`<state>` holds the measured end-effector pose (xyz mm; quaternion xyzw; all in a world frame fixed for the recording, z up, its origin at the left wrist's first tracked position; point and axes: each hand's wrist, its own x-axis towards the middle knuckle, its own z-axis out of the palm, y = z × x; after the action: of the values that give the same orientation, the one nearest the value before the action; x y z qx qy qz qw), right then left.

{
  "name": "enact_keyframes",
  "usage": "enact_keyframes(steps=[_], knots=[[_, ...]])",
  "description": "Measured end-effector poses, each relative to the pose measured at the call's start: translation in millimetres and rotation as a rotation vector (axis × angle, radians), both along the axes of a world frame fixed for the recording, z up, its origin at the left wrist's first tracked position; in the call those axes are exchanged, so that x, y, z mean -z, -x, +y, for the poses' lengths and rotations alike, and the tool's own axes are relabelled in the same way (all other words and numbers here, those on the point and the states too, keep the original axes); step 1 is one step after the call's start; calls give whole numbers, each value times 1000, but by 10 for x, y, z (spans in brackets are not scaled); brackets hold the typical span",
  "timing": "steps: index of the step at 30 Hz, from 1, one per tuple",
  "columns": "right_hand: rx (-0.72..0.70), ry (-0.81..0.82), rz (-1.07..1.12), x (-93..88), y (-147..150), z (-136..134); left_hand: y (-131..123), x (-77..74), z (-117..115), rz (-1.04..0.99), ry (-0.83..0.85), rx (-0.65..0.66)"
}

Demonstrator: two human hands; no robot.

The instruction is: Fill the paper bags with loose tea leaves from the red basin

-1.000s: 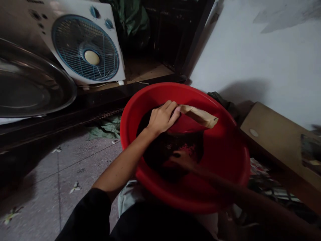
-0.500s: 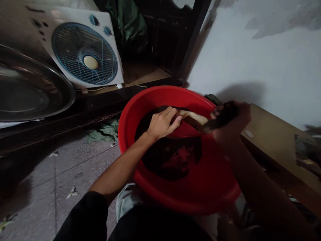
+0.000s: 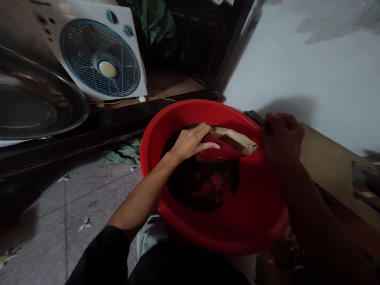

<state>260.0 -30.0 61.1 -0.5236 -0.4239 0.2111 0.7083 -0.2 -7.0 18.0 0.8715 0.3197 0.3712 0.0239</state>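
A large red plastic basin (image 3: 255, 213) stands in front of me, with dark material (image 3: 190, 186) over part of its bottom. My left hand (image 3: 192, 140) reaches into it, fingers bent over the left end of a tan, boxy, creased piece (image 3: 236, 139) that looks like paper or wood. The thumb sticks out to the right. Below the tan piece shows a curved red surface (image 3: 218, 152); I cannot tell whether it is a separate thing. In shadow by the basin's right rim is my right hand (image 3: 283, 134), fingers curled, apart from the tan piece. What it holds, if anything, is hidden.
A white box fan (image 3: 101, 59) and a shiny metal basin (image 3: 44, 99) stand at the left on a dark ledge. A white wall (image 3: 326, 71) rises at the right above a beige board (image 3: 323, 162). Small pale scraps (image 3: 85, 224) lie on the tiled floor.
My right hand has moved off the tan piece's right end, to the right and slightly up; the dark thing seen in it is no longer visible. The left thumb has stretched out.
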Motion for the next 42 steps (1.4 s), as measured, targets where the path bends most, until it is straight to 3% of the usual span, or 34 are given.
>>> enact_keyframes(steps=[3,6,9,12,15,20,23,26,32,36,39,42], knots=[[65,250,-90,369,-325,-21,32,-20,32,-44,18,-119],[-135,575,-191,881,-485,-76,55,-30,59,-124,10,-239],[-303,818,-336,1364,-399,-80,69,-21,84,-192,-20,-308],[-295,923,-502,1761,-67,-7,85,3,112,-234,-53,-354],[-236,926,-652,2101,455,-1,110,45,157,-281,-80,-408],[-313,853,-803,2481,1323,-263,152,127,249,-431,-176,-494],[-431,775,-851,2546,1611,-383,178,139,284,-531,-208,-498],[-568,676,-890,2526,1700,-456,216,119,298,-625,-204,-498],[-1066,445,-981,2342,1547,-772,247,80,282,-712,-175,-515],[-1291,432,-923,2115,1288,-1014,204,86,246,-653,-169,-498],[-1353,560,-842,1916,1000,-1128,189,87,223,-616,-183,-501],[-1199,685,-811,1739,706,-1174,196,77,213,-610,-190,-514]])
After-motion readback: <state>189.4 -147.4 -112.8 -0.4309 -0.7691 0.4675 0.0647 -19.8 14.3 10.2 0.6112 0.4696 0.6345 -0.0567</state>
